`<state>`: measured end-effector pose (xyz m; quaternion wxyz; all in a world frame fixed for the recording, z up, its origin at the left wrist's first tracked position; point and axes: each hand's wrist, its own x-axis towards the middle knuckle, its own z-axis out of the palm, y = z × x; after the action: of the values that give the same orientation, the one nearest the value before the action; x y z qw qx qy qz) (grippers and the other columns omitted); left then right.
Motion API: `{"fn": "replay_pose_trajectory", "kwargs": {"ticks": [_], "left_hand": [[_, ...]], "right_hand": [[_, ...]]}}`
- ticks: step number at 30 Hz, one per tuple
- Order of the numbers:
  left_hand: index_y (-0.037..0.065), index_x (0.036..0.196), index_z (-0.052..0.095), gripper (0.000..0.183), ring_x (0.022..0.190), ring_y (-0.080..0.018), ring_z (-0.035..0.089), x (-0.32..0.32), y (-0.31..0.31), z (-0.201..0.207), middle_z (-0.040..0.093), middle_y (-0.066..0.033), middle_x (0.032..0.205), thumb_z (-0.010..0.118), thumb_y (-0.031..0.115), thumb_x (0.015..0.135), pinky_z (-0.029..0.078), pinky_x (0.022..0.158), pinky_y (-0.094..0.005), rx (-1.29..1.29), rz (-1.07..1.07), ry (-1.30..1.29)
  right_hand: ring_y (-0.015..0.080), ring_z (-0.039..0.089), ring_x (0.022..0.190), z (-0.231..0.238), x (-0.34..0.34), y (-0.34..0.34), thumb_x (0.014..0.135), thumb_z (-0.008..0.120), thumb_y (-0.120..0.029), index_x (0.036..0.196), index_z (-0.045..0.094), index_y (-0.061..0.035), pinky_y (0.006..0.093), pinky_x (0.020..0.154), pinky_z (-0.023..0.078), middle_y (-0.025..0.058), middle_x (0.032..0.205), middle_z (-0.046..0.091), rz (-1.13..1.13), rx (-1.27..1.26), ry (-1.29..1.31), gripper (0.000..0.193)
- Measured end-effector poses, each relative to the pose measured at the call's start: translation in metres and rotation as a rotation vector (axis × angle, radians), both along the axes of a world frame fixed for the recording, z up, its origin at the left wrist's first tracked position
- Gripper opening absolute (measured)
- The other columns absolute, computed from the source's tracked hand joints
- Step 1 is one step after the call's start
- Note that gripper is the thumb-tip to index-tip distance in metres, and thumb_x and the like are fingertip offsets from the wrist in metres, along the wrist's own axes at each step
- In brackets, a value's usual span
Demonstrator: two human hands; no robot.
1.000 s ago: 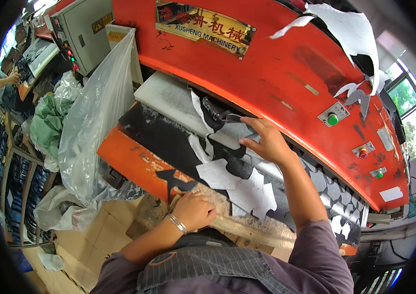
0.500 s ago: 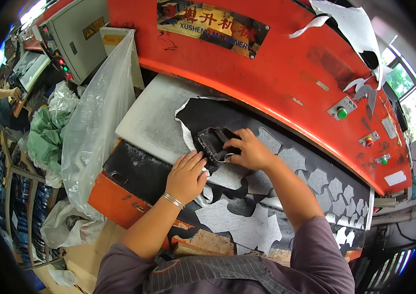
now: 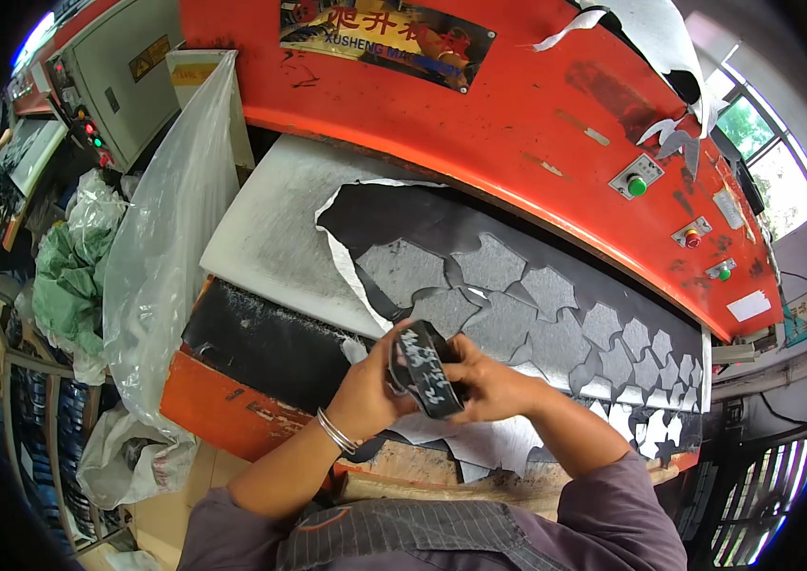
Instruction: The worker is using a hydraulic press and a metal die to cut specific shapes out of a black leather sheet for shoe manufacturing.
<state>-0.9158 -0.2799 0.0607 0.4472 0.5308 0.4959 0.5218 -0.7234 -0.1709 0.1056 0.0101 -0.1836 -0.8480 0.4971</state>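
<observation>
A black cutting die (image 3: 427,369), with pale handwriting on its side, is tilted up off the bench in front of me. My left hand (image 3: 368,388) grips its left side, and my right hand (image 3: 491,381) holds the right side with fingers curled over the edge. Beyond them lies a black sheet of material (image 3: 384,211) with a ragged white edge, spread on a pale cutting board (image 3: 265,205). Rows of grey angular shapes (image 3: 508,324) run across the sheet toward the right. Pale grey cut pieces (image 3: 494,445) lie below my hands at the near edge.
A red press machine (image 3: 517,133) spans the far side, with green and red buttons (image 3: 637,185) on its right part. To the left hang a clear plastic sheet (image 3: 165,247) and a green bag (image 3: 68,285). White scraps (image 3: 674,57) drape over the machine's top.
The die has been lifted off the black sheet, brought toward me and tilted up. My left hand has left the sheet's edge and taken hold of it too. More grey shapes show.
</observation>
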Motion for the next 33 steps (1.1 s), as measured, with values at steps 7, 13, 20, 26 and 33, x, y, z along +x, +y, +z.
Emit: {"fn": "replay_pose_trajectory", "kwargs": {"ticks": [7, 13, 20, 26, 33], "left_hand": [[0.003, 0.129, 0.047, 0.075, 0.107, -0.0363, 0.055, -0.041, -0.02, -0.015, 0.06, -0.021, 0.111, 0.075, 0.047, 0.075, 0.043, 0.094, -0.0433, -0.252, -0.028, 0.632], [0.0, 0.133, 0.043, 0.069, 0.11, -0.0356, 0.053, -0.104, 0.043, -0.013, 0.059, -0.0184, 0.117, 0.07, 0.036, 0.081, 0.039, 0.097, -0.0448, 0.066, 0.304, 0.571], [0.001, 0.143, 0.028, 0.066, 0.118, -0.0326, 0.052, -0.147, 0.15, -0.059, 0.057, -0.0144, 0.127, 0.057, 0.014, 0.085, 0.034, 0.103, -0.0455, -0.038, 0.357, 0.616], [0.001, 0.146, 0.023, 0.066, 0.131, -0.0273, 0.042, -0.142, 0.176, -0.068, 0.046, -0.0181, 0.14, 0.051, 0.015, 0.087, 0.022, 0.112, -0.0405, -0.08, 0.31, 0.884], [0.003, 0.148, 0.018, 0.065, 0.137, -0.0264, 0.034, -0.14, 0.178, -0.067, 0.039, -0.019, 0.145, 0.044, 0.019, 0.09, 0.017, 0.115, -0.0393, -0.17, 0.275, 0.966]], "right_hand": [[0.042, 0.043, 0.118, 0.011, -0.045, 0.092, 0.069, 0.078, -0.031, 0.112, 0.068, -0.0186, 0.0435, 0.102, 0.038, 0.0264, 0.126, 0.044, -0.069, 0.557, -0.209, 0.046], [0.0412, 0.04, 0.121, -0.035, -0.104, 0.163, 0.073, 0.077, -0.035, 0.114, 0.069, -0.0206, 0.0438, 0.103, 0.037, 0.0246, 0.128, 0.045, -0.04, 0.685, -0.258, 0.044], [0.036, 0.041, 0.125, -0.067, -0.114, 0.172, 0.073, 0.078, -0.033, 0.138, 0.047, -0.0209, 0.0449, 0.105, 0.034, 0.0217, 0.134, 0.046, -0.235, 0.606, -0.014, 0.074], [0.0355, 0.047, 0.121, -0.085, -0.08, 0.184, 0.072, 0.079, -0.039, 0.14, 0.044, -0.009, 0.0429, 0.106, 0.032, 0.014, 0.135, 0.053, -0.39, 0.627, -0.003, 0.081], [0.0354, 0.052, 0.117, -0.089, -0.081, 0.178, 0.075, 0.073, -0.048, 0.135, 0.047, -0.0047, 0.0423, 0.105, 0.034, 0.0154, 0.132, 0.055, -0.384, 0.798, 0.028, 0.079]]}}
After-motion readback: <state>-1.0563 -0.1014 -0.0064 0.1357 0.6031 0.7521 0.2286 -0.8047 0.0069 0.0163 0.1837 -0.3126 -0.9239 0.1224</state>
